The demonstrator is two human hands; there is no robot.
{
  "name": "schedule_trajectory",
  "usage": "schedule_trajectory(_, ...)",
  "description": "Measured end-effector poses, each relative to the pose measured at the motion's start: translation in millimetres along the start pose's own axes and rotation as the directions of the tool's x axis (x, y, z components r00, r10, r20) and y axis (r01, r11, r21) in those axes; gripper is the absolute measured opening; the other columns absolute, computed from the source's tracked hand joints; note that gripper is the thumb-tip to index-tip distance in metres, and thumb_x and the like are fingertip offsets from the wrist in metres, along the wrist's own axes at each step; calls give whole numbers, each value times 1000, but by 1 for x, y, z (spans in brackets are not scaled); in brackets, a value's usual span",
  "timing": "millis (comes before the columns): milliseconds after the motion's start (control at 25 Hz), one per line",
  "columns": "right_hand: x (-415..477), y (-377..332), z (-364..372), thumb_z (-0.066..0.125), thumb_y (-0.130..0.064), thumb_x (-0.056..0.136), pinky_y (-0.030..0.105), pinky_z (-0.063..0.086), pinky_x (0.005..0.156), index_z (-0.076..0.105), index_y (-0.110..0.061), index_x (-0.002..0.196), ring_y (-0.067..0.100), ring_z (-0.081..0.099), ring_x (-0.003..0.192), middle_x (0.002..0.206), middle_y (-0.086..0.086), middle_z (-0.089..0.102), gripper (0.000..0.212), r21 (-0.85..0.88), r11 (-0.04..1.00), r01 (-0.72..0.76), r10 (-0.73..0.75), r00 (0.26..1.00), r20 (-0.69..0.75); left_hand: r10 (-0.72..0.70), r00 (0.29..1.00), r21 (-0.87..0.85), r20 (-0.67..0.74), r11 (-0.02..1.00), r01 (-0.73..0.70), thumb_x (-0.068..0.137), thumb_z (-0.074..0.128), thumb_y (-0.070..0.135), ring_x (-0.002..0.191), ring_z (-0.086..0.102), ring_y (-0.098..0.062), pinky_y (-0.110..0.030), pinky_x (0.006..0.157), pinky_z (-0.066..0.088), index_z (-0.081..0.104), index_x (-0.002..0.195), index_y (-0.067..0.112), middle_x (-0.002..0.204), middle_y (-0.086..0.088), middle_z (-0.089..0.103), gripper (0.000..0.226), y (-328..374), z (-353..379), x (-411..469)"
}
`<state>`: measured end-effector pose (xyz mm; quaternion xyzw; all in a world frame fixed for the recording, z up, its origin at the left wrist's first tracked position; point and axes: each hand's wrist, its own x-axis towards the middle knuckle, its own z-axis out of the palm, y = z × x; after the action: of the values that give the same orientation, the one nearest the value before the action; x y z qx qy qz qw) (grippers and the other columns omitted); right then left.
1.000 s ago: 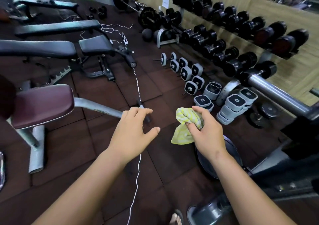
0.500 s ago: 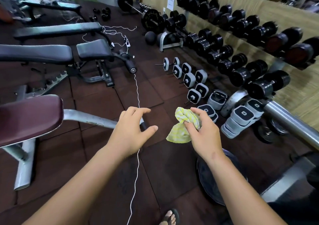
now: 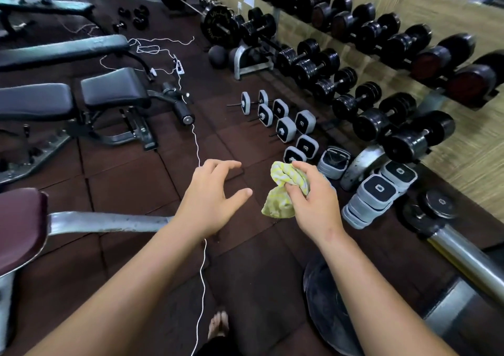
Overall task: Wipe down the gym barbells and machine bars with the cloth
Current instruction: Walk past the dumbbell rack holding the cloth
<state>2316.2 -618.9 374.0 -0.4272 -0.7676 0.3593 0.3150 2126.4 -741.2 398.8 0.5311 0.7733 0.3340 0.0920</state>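
A crumpled yellow-and-white cloth (image 3: 281, 194) hangs over the floor, pinched between the thumb and fingers of my right hand (image 3: 313, 200). My left hand (image 3: 210, 200) hovers beside it with fingers spread and relaxed, holding nothing. A grey machine bar (image 3: 109, 222) runs from a maroon pad (image 3: 19, 227) towards my left forearm, which hides its end. A thick chrome bar (image 3: 469, 257) lies at the lower right. A loaded barbell (image 3: 191, 5) rests on the floor at the far end.
A rack of black dumbbells (image 3: 381, 55) lines the right wall, with grey square dumbbells (image 3: 286, 126) on the floor before it. Black benches (image 3: 81, 96) stand at left. A white cord (image 3: 197, 148) crosses the dark floor mats. A weight plate (image 3: 327, 301) lies under my right forearm.
The view has shifted left and forward, so the maroon pad and chrome bar slide towards the frame edges. Both hands keep their poses, the right still holding the cloth.
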Motion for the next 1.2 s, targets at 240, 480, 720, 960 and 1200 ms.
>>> schedule_trajectory(240, 119, 19, 31, 61, -24, 96, 23, 40, 100, 57, -40, 134, 3, 55, 116, 126, -12, 60, 41, -64, 998, -14, 13, 1000, -7, 6, 1000, -37, 28, 999, -5, 84, 66, 55, 117, 42, -15, -28, 88, 37, 50, 136, 35, 130, 11, 45, 58, -44, 23, 127)
schedule_trajectory(480, 257, 5, 77, 62, -25, 97, 27, 42, 104, 57, -38, 136, 7, 55, 120, 127, -13, 59, 42, -102, 995, -4, 4, 1000, -2, 48, 998, -56, 46, 997, -45, 85, 64, 57, 122, 41, -16, -27, 93, 34, 49, 137, 34, 135, 13, 47, 59, -99, 6, 262)
schedule_trajectory(720, 377, 14, 116, 63, -27, 95, 32, 45, 105, 57, -41, 135, 5, 55, 120, 128, -15, 61, 42, -95, 995, -33, 35, 999, 16, -1, 999, -45, 53, 999, 3, 88, 62, 53, 121, 41, -13, -26, 94, 33, 50, 137, 33, 136, 16, 49, 54, -149, -4, 375)
schedule_trajectory(960, 496, 44, 148, 64, -24, 95, 27, 45, 102, 60, -39, 133, 1, 57, 115, 122, -14, 61, 41, -27, 999, -35, 38, 994, 103, -71, 996, -22, 53, 997, 72, 90, 63, 50, 121, 42, -13, -27, 94, 35, 54, 134, 32, 131, 14, 52, 48, -183, 26, 478)
schedule_trajectory(1200, 642, 77, 166, 65, -26, 91, 32, 46, 105, 60, -40, 131, 1, 57, 117, 124, -17, 63, 42, 30, 999, -11, 4, 973, 231, -172, 985, 37, 0, 984, 172, 89, 63, 49, 120, 44, -14, -27, 96, 37, 56, 131, 32, 132, 13, 52, 47, -189, 54, 603)
